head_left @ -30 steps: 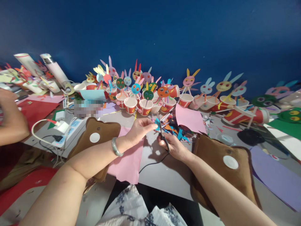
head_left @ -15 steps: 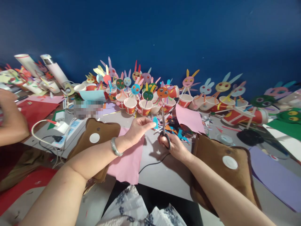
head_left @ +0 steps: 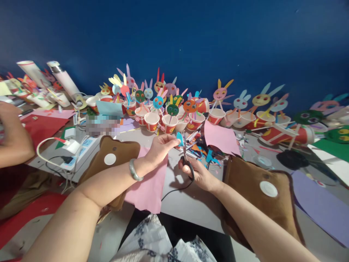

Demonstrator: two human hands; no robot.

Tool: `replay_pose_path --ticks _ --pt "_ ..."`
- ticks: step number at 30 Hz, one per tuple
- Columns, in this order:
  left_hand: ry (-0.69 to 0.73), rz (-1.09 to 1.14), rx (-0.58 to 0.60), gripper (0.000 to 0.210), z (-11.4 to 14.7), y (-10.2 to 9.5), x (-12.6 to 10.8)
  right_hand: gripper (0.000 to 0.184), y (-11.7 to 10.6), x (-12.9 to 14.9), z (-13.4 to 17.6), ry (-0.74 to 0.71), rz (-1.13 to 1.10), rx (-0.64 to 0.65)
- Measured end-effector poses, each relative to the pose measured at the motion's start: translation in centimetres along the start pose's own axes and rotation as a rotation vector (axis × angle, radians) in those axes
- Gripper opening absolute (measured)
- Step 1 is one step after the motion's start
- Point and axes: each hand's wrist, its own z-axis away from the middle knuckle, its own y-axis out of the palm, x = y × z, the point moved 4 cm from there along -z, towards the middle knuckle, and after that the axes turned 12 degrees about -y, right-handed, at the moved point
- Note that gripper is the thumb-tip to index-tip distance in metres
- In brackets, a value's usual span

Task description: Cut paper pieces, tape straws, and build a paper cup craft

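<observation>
Between the thumb and fingers of my left hand is a small piece of blue paper. My right hand has its fingers through the handles of black-handled scissors. The scissor blades point up, close to the right edge of the blue paper; whether they touch it I cannot tell. Under my left wrist lies a sheet of pink paper. Paper scraps in blue, orange and other colours are scattered behind my right hand.
Paper cups with rabbit figures line the table along the blue wall. Brown cushions lie either side of my arms. At left are a power strip, cables and another person's arm. Purple paper is at right.
The scissors have moved left and down, closer to the blue paper, and their blades have tilted left. A blue scrap now shows more plainly behind my right hand.
</observation>
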Motion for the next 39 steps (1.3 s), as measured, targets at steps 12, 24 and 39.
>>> replay_pose_path --ticks 12,24,39 --pt "-0.008 0.028 0.026 0.024 -0.29 -0.05 0.46 0.069 0.15 -0.08 -0.08 0.015 -0.008 -0.004" --pt "0.01 0.035 0.006 0.024 -0.3 -0.11 0.65 0.067 0.15 -0.37 -0.09 0.03 -0.004 0.001" --pt "0.008 0.015 0.012 0.021 -0.21 -0.08 0.61 0.067 0.34 0.05 -0.16 0.021 -0.003 -0.013"
